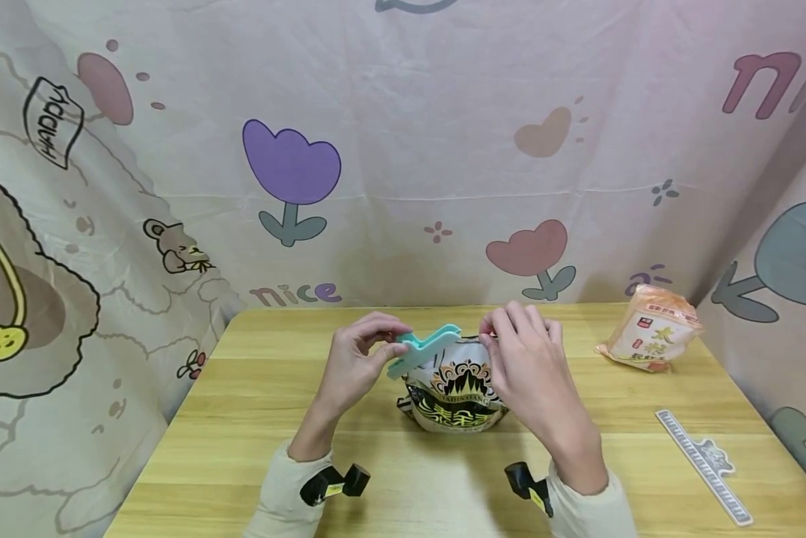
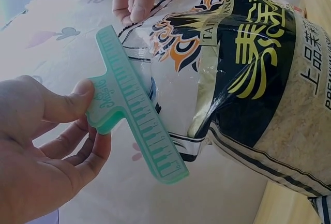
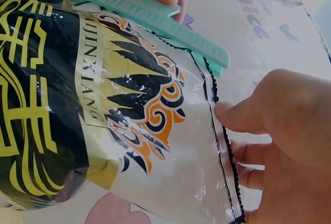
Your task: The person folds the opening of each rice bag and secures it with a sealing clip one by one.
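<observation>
A bag of rice [image 1: 460, 407] with black, gold and orange print stands on the table, its top drawn upward. My left hand [image 1: 351, 366] pinches the handle of a teal bag clip [image 2: 137, 100] between thumb and fingers. The clip, printed with piano keys, lies slantwise at the left end of the bag's top edge; in the right wrist view its two jaws show slightly apart at one end. With thumb and fingers, my right hand [image 1: 534, 373] pinches the right part of the top edge [image 3: 223, 151]. How far the jaws reach over the bag is partly hidden.
An orange-and-white package [image 1: 655, 332] stands at the table's back right. Nearer the front on that side lies a white and grey clip [image 1: 702, 463] with a piano-key pattern. A printed cloth [image 1: 403, 246] hangs behind the wooden table [image 1: 241, 433].
</observation>
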A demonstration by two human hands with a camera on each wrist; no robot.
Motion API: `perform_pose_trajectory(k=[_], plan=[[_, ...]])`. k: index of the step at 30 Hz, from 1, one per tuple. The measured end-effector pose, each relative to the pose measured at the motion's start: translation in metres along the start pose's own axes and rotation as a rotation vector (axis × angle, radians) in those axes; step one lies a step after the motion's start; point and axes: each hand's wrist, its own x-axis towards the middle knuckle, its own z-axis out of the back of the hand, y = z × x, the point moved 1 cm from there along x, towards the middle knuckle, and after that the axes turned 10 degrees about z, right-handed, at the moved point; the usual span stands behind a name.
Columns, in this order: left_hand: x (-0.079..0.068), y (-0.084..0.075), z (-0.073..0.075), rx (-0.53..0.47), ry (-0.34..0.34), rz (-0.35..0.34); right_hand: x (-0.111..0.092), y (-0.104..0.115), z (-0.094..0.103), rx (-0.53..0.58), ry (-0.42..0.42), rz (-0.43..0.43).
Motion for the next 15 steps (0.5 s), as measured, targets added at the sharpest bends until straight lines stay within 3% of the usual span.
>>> perform_pose_trajectory(k=[15], plan=[[0.0064, -0.0039, -0.0062, 0.031, 0.028, 0.014, -0.001, 0.0064, -0.0028, -0.066, 0.027, -0.041]])
